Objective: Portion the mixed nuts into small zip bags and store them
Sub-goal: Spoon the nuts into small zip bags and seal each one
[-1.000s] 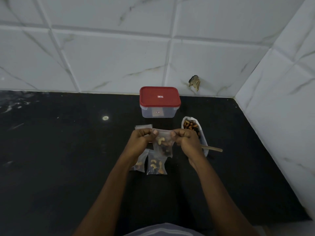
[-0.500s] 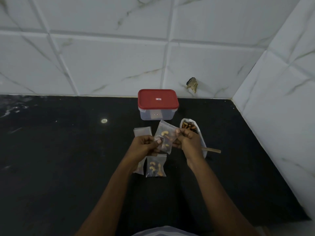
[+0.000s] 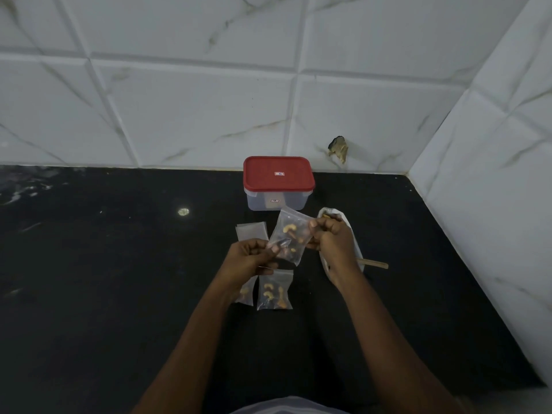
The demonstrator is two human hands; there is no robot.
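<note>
Both hands hold a small clear zip bag (image 3: 291, 234) with cashews and dark nuts above the black counter. My left hand (image 3: 249, 259) pinches its lower left corner and my right hand (image 3: 331, 239) pinches its right edge; the bag lies tilted. Below it a filled zip bag (image 3: 274, 291) lies flat, and another filled bag (image 3: 246, 292) shows partly under my left wrist. An empty zip bag (image 3: 252, 231) lies just behind my left hand. A white bag of mixed nuts (image 3: 331, 215) lies behind my right hand, mostly hidden.
A clear container with a red lid (image 3: 278, 182) stands shut by the back wall. A wooden stick (image 3: 373, 263) pokes out to the right of the white bag. Tiled walls close off the back and right of the black counter (image 3: 119, 279).
The held bag turned from hanging upright between both fists to lying tilted, with its top swung up and to the right. My left hand dropped lower; my right hand shifted slightly right.
</note>
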